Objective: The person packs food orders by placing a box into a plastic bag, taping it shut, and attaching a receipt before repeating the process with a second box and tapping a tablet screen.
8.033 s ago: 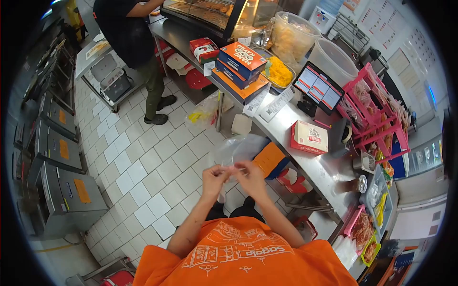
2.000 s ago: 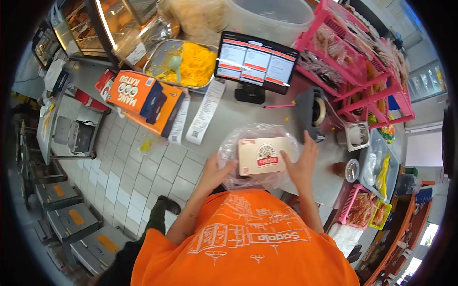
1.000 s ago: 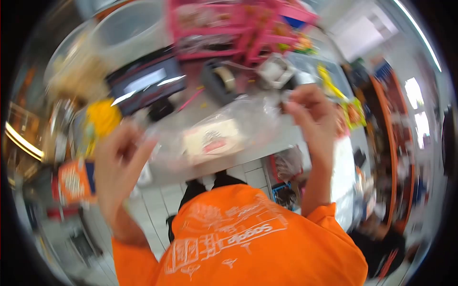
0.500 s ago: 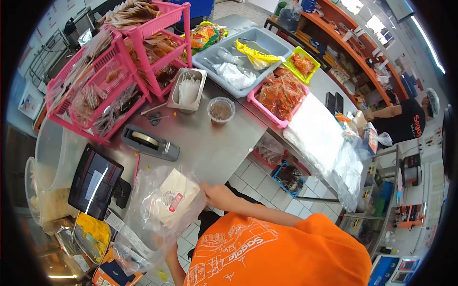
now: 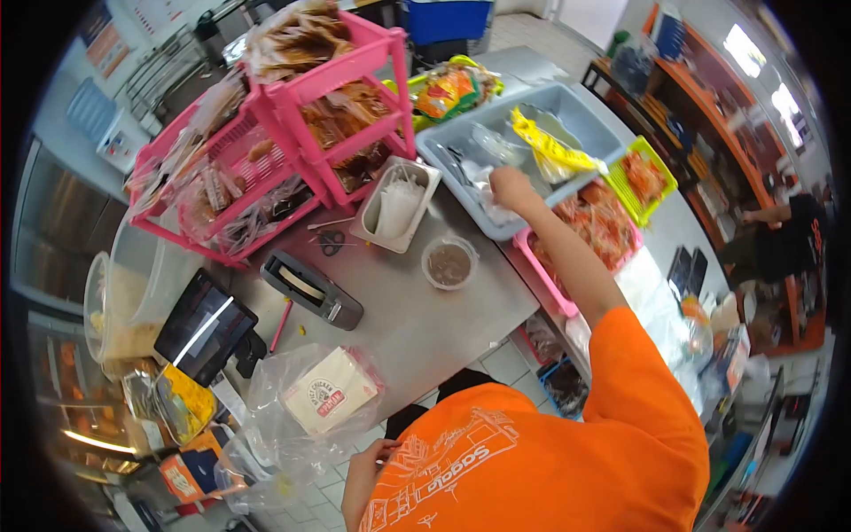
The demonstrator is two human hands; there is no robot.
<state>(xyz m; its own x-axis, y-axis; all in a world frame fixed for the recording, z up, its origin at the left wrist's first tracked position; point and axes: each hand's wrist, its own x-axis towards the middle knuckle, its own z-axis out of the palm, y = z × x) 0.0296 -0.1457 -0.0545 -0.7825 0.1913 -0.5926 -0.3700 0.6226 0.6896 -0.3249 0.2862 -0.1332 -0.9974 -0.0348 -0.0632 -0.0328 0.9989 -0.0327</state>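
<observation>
My right hand [image 5: 514, 190] reaches into the grey-blue tub [image 5: 425, 146], its fingers closed on a white plastic bag [image 5: 502, 215]. Nearby in the same tub lies a yellow plastic packet [image 5: 551, 151]. My left hand [image 5: 376, 454] is low by my shirt, with nothing visible in it and its loosely bent fingers slightly apart. Left of it, a clear plastic bag [image 5: 257, 426] lies at the table's near edge. A printed paper food packet [image 5: 330, 391] is in the clear bag.
On the steel table [image 5: 417, 328] stand a lidded cup [image 5: 449, 263], a tape dispenser [image 5: 312, 291], a steel container [image 5: 425, 197] and scissors [image 5: 331, 242]. Pink stacked baskets [image 5: 301, 97] rise behind. A screen [image 5: 206, 324] is at left. A co-worker [image 5: 784, 232] stands far right.
My right hand has left the clear bag and moved up into the tub. My left hand has come away from the bag, which now lies on the table edge. The view has shifted.
</observation>
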